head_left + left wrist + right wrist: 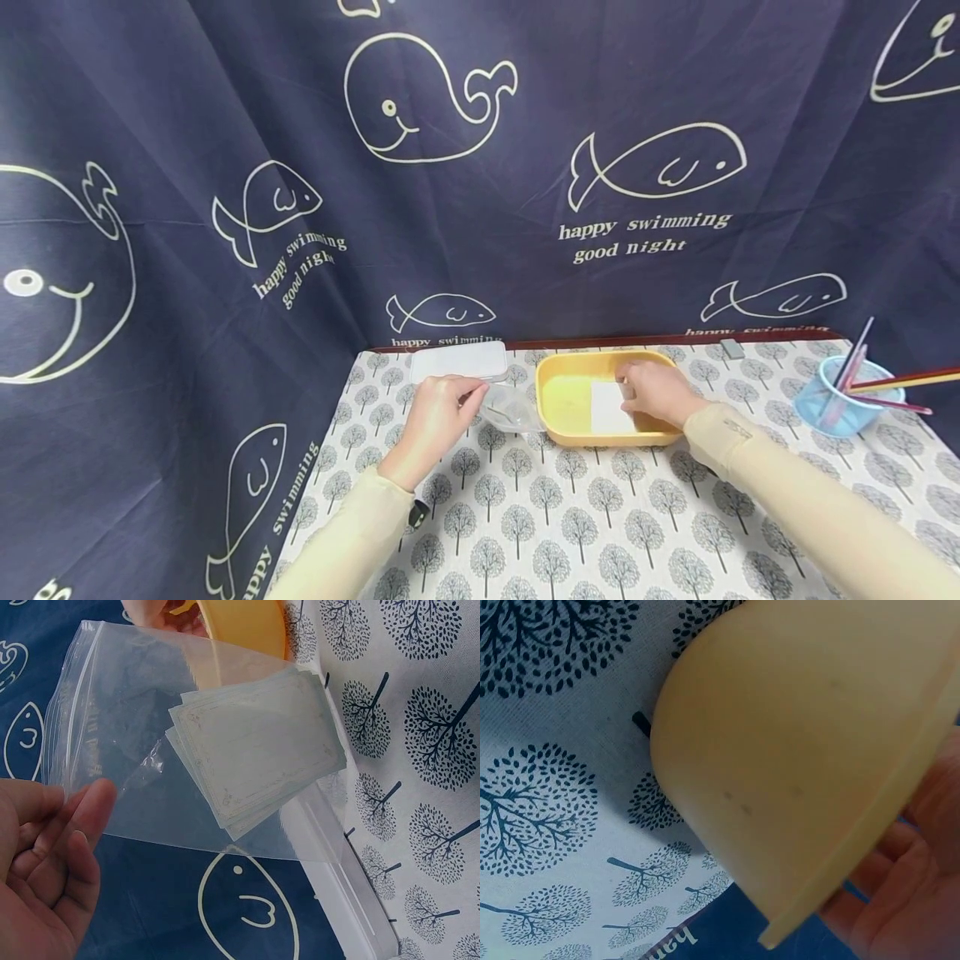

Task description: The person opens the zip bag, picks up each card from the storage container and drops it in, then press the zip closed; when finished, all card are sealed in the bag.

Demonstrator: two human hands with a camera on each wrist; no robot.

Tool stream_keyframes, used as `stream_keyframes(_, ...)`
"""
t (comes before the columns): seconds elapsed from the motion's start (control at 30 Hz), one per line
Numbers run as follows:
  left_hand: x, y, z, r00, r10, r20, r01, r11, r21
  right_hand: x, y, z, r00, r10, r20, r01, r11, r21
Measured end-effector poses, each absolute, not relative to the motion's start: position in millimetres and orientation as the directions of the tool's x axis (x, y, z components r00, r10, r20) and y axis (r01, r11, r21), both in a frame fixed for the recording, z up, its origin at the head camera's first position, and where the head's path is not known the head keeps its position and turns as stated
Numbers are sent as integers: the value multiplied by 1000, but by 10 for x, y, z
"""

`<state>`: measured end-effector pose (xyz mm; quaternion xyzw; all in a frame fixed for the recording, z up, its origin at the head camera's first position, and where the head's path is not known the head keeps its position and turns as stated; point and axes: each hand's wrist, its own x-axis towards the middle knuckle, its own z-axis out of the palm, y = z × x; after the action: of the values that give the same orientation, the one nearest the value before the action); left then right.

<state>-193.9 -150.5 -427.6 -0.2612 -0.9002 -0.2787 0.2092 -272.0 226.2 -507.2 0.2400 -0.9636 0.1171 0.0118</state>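
Note:
My left hand [438, 417] pinches the top edge of a clear zip bag [135, 799] between thumb and fingers. Inside the bag lies a small fanned stack of pale cards [262, 746] with a faint printed border. Just right of the bag on the table stands a yellow plastic bin [564, 404], with white paper [609, 408] lying flat in it. My right hand [658, 392] reaches over the rim into the bin, its bent fingers at the paper's right edge. The bin wall partly hides those fingers in the right wrist view; I cannot tell whether they grip the paper.
Behind the left hand lies a white flat case [459, 362]. A blue cup [836, 410] of pens and sticks stands at the right, some sticking out sideways. A small grey block [731, 349] sits near the back edge. A navy curtain [525, 275] hangs behind the tree-patterned tablecloth [555, 517].

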Motion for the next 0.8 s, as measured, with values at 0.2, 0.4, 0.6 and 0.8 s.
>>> stream_keyframes(0.2, -1933, -1503, -4275, -777, 351, 522, 585, 709, 394, -2694, 2293, -5001, -874, -462, 151, -486, 845, -224)
stream_keyframes(0.4, -1936, -1505, -4271, -775, 352, 525, 586, 711, 388, -2684, 2345, -4964, -852, -479, 212, -518, 830, -204)
stream_keyframes(0.6, -1941, -1507, -4271, -772, 351, 530, 587, 712, 384, -2662, 2374, -4912, -852, -468, 233, -517, 823, -236)
stream_keyframes(0.8, -1948, -1503, -4264, -772, 354, 528, 588, 712, 383, -2608, 2374, -4760, -881, -427, 206, -474, 812, -342)
